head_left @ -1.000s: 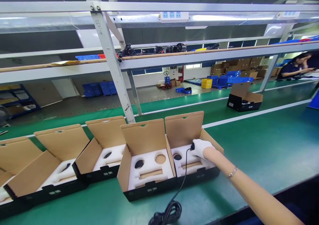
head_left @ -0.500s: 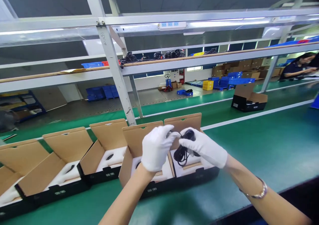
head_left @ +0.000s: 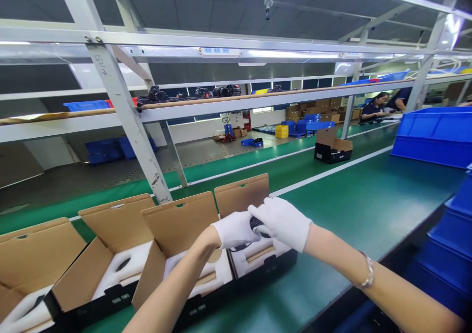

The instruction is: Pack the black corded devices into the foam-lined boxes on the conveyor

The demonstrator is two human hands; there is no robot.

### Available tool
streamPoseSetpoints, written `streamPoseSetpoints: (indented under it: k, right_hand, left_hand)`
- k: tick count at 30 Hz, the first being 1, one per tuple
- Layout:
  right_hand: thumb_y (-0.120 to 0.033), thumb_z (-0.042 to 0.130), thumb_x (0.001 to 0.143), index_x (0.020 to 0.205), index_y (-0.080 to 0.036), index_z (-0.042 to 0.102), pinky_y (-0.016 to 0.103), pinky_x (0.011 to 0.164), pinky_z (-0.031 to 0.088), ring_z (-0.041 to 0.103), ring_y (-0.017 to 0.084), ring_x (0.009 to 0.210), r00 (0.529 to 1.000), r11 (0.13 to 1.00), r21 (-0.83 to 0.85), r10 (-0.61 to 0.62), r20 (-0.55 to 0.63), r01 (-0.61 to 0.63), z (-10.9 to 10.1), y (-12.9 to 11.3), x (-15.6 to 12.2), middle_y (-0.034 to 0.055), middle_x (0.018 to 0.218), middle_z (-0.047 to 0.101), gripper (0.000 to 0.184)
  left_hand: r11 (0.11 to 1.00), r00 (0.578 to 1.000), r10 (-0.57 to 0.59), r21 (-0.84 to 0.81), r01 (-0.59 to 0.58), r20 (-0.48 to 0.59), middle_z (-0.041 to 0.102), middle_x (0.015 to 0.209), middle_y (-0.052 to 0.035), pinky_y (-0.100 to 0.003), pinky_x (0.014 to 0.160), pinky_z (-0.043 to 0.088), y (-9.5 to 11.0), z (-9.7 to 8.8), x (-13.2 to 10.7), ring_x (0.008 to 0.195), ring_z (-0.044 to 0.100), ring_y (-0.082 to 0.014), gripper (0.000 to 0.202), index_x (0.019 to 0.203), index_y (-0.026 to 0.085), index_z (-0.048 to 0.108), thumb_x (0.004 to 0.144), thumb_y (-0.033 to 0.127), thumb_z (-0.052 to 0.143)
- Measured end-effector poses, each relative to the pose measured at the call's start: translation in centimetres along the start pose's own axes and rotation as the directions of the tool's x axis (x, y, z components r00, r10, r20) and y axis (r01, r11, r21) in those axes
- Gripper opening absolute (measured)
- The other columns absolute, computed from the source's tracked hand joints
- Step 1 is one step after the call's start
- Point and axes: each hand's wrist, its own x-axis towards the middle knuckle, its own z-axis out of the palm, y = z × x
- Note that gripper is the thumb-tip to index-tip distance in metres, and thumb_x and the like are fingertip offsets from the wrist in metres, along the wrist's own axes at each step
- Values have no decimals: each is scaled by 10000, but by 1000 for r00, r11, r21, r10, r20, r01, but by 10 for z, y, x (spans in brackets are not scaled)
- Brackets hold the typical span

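A coiled black cable (head_left: pixel 255 223) shows between my two white-gloved hands, mostly hidden by the gloves. My left hand (head_left: pixel 236 229) is closed on its left side, and my right hand (head_left: pixel 280 221) wraps it from the right and above. Both hands are over the rightmost open cardboard box (head_left: pixel 242 190), whose white foam insert (head_left: pixel 241 263) holds a brown cardboard piece (head_left: pixel 260 254). A second open box (head_left: pixel 180 220) stands directly left of it, partly covered by my left forearm.
More open boxes (head_left: pixel 116 220) line the green bench (head_left: pixel 332 210) to the left. Blue crates (head_left: pixel 435 136) stand on the bench at right, with stacked blue bins (head_left: pixel 442 254) below. A black open box (head_left: pixel 332 151) sits farther back. Another person (head_left: pixel 376 109) works at the far right.
The view has swung right, bringing the blue crates and bins into sight. My hands have come closer together and lower over the box, covering most of the cable.
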Motion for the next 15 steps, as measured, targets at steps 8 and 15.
streamPoseSetpoints:
  k: [8,15]
  right_hand:
    - [-285,643,929,953,-113,701,388,792,491,620,287,994,989,994,-47,106,100,-102,73,19,46,126,928,717,183]
    - [-330,638,953,1115,-125,643,385,825,583,668,192,940,948,981,18,181,261,-192,124,-14,71,80,1092,674,261]
  left_hand:
    - [931,987,-155,328,162,-48,668,1142,-80,-456,921,538,-44,16,26,1010,646,-228,255,1177,171,612,954,281,557]
    - [675,907,-421,675,299,20,638,1217,-113,-507,1014,505,-37,54,44,1159,596,-267,249,1108,121,643,906,264,672]
